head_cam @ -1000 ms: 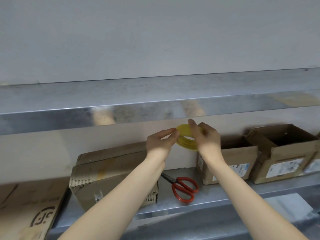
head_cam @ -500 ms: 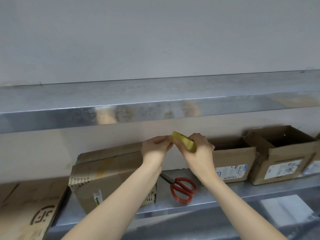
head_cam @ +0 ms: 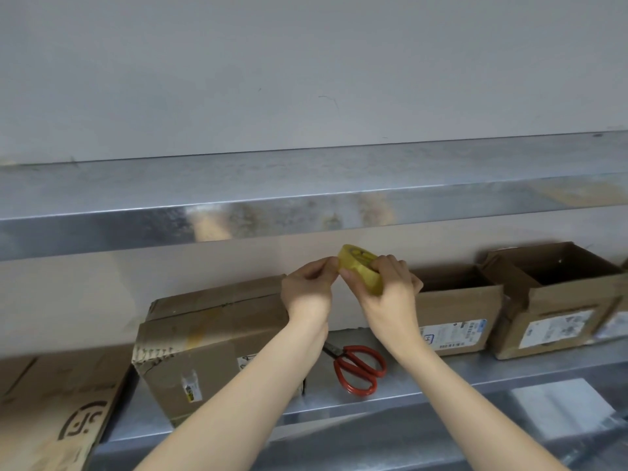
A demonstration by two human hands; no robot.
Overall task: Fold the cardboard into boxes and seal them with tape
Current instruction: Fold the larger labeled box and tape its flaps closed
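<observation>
Stockroom or packing area: steel shelving (head_cam: 306, 198) above the right hand (head_cam: 390, 300), labelled open cartons (head_cam: 557, 311) right of it, scissors (head_cam: 360, 368) below it.

Single view: wide-angle camera on the person's head, facing forward and close to the steel shelves (head_cam: 306, 178) against the wall (head_cam: 306, 79).

Above the scissors (head_cam: 360, 368), your right hand (head_cam: 390, 294) covers the near half of the tape roll (head_cam: 356, 262). Your left hand (head_cam: 307, 290) pinches at its rim, but any loose end there is too small to make out. Your left forearm hides the scissors' blade tips and part of the closed carton (head_cam: 204, 334) left of them. Right of the scissors, the open box (head_cam: 458, 297) has an unreadable label (head_cam: 452, 332), and the picture's edge cuts off the farthest box (head_cam: 619, 322).
</observation>
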